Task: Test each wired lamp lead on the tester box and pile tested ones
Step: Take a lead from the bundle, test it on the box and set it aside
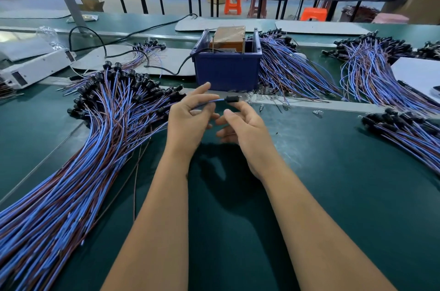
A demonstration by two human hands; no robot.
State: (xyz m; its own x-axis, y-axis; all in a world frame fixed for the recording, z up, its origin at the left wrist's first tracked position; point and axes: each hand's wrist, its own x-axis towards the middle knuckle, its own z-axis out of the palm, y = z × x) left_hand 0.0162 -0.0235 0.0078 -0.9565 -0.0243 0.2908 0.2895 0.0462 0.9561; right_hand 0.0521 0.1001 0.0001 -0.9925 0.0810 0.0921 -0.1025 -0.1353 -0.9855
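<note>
Green belt matting (333,195) covers the bench beneath my arms as I watch from afar. Far left, a white power unit (35,69) lies at the belt's edge, a black cable (100,40) looping behind it. Next comes the big pile of leads (78,148), blue and brown wires fanning toward me with black lamp holders bunched at the far end.

At centre, my left hand (188,121) pinches the blue wire of a single lamp lead (209,103) between thumb and curled fingers, the index finger pointing up and away. The lead runs rightward out of that hand, and its black holder (232,99) sticks out just past the fingertips, above the belt and just in front of the blue bin. My right hand (242,128) sits just beside the left, fingers loosely curled, index fingertip directly under the holder; I cannot tell whether it actually touches the holder, or whether the curled fingers hold the wire's other end.

Directly behind both hands stands the blue bin (227,69) with an orange tester box (228,37) inside. Right of the bin lies a second heap of leads (292,71), then a third heap (371,69), and nearer on the far right a fourth bundle (404,128). Small glass bulbs (317,113) are scattered along the metal strip between.
</note>
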